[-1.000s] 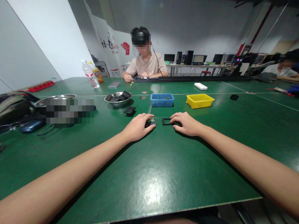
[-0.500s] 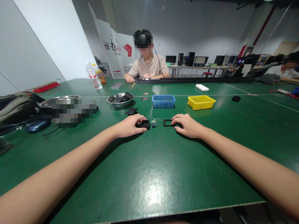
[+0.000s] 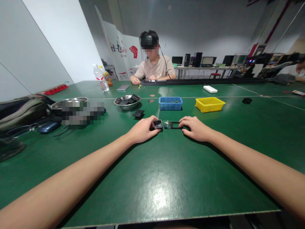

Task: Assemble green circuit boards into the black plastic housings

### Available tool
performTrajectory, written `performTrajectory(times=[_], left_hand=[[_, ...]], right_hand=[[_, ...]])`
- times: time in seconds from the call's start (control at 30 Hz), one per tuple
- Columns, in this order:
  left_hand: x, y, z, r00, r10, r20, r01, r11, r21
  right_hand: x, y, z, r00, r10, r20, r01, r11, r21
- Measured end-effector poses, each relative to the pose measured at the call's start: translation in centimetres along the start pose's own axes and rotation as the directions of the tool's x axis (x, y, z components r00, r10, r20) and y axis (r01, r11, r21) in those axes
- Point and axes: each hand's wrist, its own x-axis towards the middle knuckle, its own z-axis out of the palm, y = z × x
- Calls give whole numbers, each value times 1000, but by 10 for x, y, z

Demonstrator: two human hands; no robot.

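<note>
Several parts (image 3: 166, 126) now nearer the frame (image 3: 172, 125)

Beneath my fingers (image 3: 186, 119): a glossy green worktop (image 3: 119, 184), with a bright reflection (image 3: 162, 197) on my side of them. Beyond my fingers, past the worktop, a grey wall (image 3: 197, 28) backs a long desk (image 3: 197, 67) bearing monitors (image 3: 209, 60); a red stool (image 3: 215, 74) stands nearby. Beyond and left of my fingers: a white wall (image 3: 64, 38) and a printed screen (image 3: 131, 65).
</note>
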Motion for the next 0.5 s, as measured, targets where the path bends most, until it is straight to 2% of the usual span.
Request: performTrajectory(times=[0.13,0.5], left_hand=[[-2,0,-4,1000,8,-7,-8,1000,9],[-4,3,-7,985,160,66,-159,987,-21]], right_hand=[[0,2,2,1000,28,-7,-28,999,-23],[1,3,4,992,118,-35,-119,993,-21]])
